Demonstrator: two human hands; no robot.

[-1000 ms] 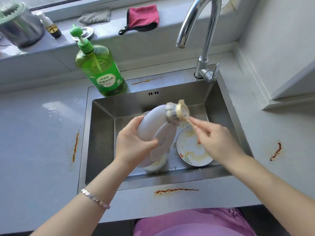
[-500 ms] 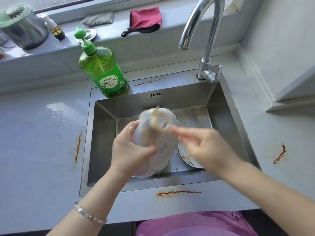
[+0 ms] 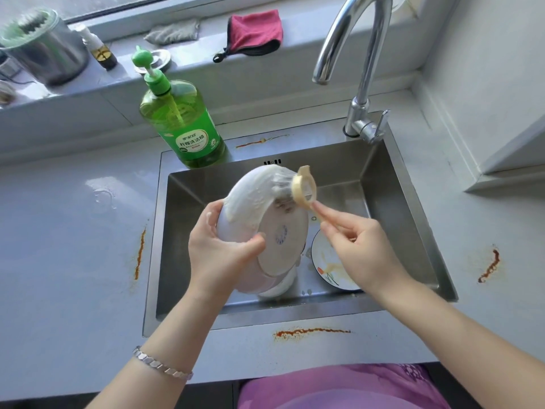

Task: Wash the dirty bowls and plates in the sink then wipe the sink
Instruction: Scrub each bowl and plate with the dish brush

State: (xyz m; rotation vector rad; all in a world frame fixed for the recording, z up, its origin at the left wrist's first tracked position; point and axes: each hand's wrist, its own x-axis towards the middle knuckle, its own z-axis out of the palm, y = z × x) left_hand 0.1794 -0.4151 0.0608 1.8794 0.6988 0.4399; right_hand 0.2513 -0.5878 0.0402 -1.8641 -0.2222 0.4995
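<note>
While the bowl (image 3: 250, 199) is tilted base-up over the sink (image 3: 398, 208), work the brush (image 3: 305, 187) round its outer wall in short strokes. Your left hand (image 3: 218, 258) grips the bowl at the rim, fingers (image 3: 213, 216) curled over the edge and thumb pressed on the base. Your right hand (image 3: 362, 252) pinches the brush handle, its fingers clamped on it. The bristles touch the wall just beside the foot ring.

Suds coat the upper wall, so the bowl is likely slippery. Grip firmly and turn it bit by bit with the left hand so the brush reaches all round. Do the foot ring too, as dirt probably hides there. Hold it low over the sink, so a slip falls short.

Below it, another bowl (image 3: 277, 287) and a smeared plate (image 3: 327, 267) lie on the sink floor, unwashed by the look of them. The faucet (image 3: 359, 54) shows no water running. The soap bottle (image 3: 185, 128) stands at the sink's back left corner.
</note>
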